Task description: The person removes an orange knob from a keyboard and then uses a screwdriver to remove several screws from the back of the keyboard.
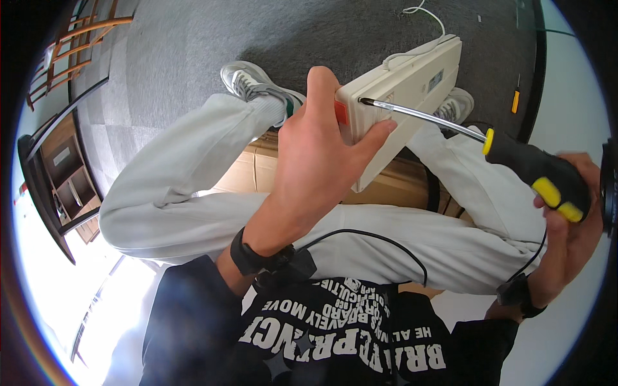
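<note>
My left hand (322, 145) grips the near end of a flat white plastic box (409, 90), thumb on its broad underside and fingers around the other side. A white cord runs from the box, and a red part shows beside my fingers. At the right, my right hand (570, 206) is closed around the black and yellow handle of a screwdriver (444, 122). Its metal shaft reaches left across the box, and the dark tip meets the casing near a corner. Whether a screw sits under the tip is too small to tell.
Below the white box, between my legs, lies a brown cardboard box (261, 168). A second, smaller screwdriver (515, 101) with an orange-yellow handle rests on the grey floor at right. Wooden chairs (84, 42) stand far left. A black cable (380, 239) hangs between my wrist straps.
</note>
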A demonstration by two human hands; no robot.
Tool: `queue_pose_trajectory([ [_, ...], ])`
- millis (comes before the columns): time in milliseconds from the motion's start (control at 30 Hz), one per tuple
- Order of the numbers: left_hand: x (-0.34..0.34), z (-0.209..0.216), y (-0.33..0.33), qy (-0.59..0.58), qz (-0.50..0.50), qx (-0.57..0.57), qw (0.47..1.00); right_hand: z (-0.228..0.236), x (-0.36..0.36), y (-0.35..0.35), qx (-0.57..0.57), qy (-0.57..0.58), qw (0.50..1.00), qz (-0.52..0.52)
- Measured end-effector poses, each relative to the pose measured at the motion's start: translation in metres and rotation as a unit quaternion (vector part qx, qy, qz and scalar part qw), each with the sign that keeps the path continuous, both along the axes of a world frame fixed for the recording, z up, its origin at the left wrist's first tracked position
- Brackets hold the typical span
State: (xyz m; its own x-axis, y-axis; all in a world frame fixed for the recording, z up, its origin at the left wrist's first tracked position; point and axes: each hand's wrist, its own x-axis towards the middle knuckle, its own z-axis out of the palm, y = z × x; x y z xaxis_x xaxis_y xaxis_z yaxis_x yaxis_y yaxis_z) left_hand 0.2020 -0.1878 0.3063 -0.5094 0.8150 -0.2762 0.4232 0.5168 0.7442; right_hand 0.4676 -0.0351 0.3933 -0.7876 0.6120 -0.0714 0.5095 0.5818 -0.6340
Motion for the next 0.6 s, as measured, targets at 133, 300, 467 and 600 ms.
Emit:
queue_pose_trajectory([
  [133,0.002,0.0,-0.001,0.004,-0.009,0.015,1.0,-0.006,0.014,-0.01,-0.002,-0.07,0.983,-0.168],
  [300,0.005,0.0,0.0,0.008,-0.014,0.008,1.0,-0.009,-0.018,-0.002,0.127,0.068,0.988,-0.048],
  [467,0.004,-0.001,-0.004,0.007,-0.007,0.025,1.0,0.016,0.0,0.008,0.063,-0.088,0.994,-0.005],
  [600,0.004,-0.004,-0.003,0.009,-0.01,0.031,0.999,0.002,-0.015,-0.01,0.029,-0.115,0.99,-0.071],
])
